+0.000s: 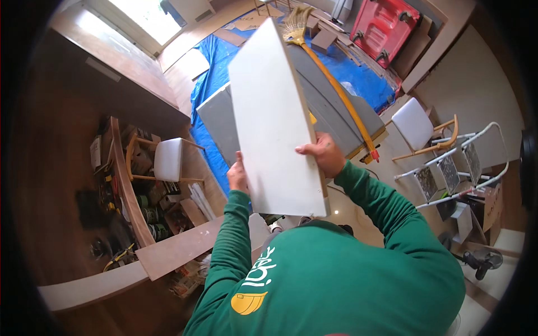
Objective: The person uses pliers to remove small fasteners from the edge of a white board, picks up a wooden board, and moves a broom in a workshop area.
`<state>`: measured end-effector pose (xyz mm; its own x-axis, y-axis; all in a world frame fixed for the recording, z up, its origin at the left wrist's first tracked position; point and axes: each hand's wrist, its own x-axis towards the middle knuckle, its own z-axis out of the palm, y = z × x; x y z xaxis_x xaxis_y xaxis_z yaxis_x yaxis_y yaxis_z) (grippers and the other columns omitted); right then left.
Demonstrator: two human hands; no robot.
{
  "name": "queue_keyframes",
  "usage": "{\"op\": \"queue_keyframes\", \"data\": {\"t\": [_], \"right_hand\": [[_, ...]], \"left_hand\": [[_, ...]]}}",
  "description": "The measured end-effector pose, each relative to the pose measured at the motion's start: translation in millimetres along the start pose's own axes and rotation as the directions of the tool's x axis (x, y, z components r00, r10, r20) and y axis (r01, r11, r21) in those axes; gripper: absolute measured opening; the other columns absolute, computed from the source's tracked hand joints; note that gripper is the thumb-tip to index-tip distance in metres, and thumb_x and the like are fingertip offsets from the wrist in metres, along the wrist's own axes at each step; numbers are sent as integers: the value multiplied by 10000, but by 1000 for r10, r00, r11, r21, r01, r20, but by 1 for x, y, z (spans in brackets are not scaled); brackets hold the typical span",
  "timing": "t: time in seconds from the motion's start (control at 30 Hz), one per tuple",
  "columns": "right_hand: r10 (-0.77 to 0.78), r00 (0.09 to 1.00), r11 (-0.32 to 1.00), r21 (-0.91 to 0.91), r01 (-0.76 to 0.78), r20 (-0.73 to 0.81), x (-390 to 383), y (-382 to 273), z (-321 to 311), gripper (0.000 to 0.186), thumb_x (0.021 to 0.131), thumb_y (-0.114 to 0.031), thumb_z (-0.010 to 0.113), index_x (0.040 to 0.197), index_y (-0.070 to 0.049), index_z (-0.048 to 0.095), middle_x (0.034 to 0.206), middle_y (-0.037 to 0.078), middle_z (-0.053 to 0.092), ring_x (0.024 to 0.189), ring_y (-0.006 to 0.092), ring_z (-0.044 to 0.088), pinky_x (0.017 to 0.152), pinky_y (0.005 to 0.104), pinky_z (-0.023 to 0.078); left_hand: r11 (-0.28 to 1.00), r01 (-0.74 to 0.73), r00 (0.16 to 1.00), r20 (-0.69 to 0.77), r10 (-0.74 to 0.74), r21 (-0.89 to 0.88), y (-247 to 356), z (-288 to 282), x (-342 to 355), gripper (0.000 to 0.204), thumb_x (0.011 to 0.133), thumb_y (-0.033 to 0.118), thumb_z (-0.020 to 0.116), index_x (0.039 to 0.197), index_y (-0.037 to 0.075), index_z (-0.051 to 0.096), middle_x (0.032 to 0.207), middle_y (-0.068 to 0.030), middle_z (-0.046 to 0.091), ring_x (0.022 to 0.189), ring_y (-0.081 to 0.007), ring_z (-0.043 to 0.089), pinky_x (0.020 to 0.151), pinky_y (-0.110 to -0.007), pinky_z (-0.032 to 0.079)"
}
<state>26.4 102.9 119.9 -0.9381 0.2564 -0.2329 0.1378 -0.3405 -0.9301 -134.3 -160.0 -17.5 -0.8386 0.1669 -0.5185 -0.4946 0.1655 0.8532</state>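
Between my two hands I hold a long white board [269, 123], tilted away from me with its near end close to my body. My left hand [238, 176] grips its left edge, fingers partly hidden by the board. On the right edge is my right hand [325, 155], the thumb lying over the white face and the other fingers out of sight behind. Under and beyond the board lie grey panels [216, 120] on a blue tarp [210, 61]. A yellow broom [336, 84] with a fan-shaped head rests across the panels to the right.
At the left, a white-seated wooden chair [168, 159] stands near a shelf of tools and cans. To the right are another chair [413, 123] and a folding step ladder [448, 173]. A red wheeled cart [384, 28] leans at the back. A wooden plank [179, 249] lies low left.
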Motion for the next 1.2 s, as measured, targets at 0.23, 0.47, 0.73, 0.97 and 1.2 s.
{"op": "queue_keyframes", "data": {"t": [0.23,0.47,0.73,0.97,1.2], "right_hand": [[-326,915,939,-31,343,235,-15,2,91,500,869,-222,800,1260,38,629,1101,163,719,950,257,709,873,364,565],[-243,430,643,-188,742,870,-45,-8,184,808,846,-472,803,1526,-166,492,1586,250,388,1311,390,569,1069,448,490],[-579,704,180,-906,-383,-412,80,57,-170,586,863,-361,777,1333,-65,589,1317,174,542,1181,362,580,988,467,500],[-310,753,171,-813,-557,-581,109,77,-206,460,973,-282,594,1388,-90,547,1287,183,618,1214,379,608,1016,486,509],[-429,743,320,-856,-407,-514,52,46,-237,391,1005,-379,553,1223,-71,658,1094,218,716,1047,395,684,899,458,526]], "left_hand": [[902,-42,997,41,67,-430,80,-30,6,553,1038,632,470,1079,103,627,910,-36,659,777,-139,629,691,-327,550],[719,-114,769,398,501,-686,102,-166,4,433,1033,493,547,1102,72,618,997,-92,664,891,-206,643,825,-398,527],[765,67,351,733,583,-640,-41,-328,-69,302,1020,326,629,1115,40,613,1081,-152,673,1012,-290,658,971,-489,490],[673,245,407,704,582,-698,-162,-333,-139,258,976,248,672,1104,28,632,1098,-169,689,1066,-355,661,1010,-549,451],[638,311,340,709,618,-705,-217,-363,-135,268,973,253,672,1109,26,632,1097,-169,688,1071,-358,659,1007,-553,448]]}}
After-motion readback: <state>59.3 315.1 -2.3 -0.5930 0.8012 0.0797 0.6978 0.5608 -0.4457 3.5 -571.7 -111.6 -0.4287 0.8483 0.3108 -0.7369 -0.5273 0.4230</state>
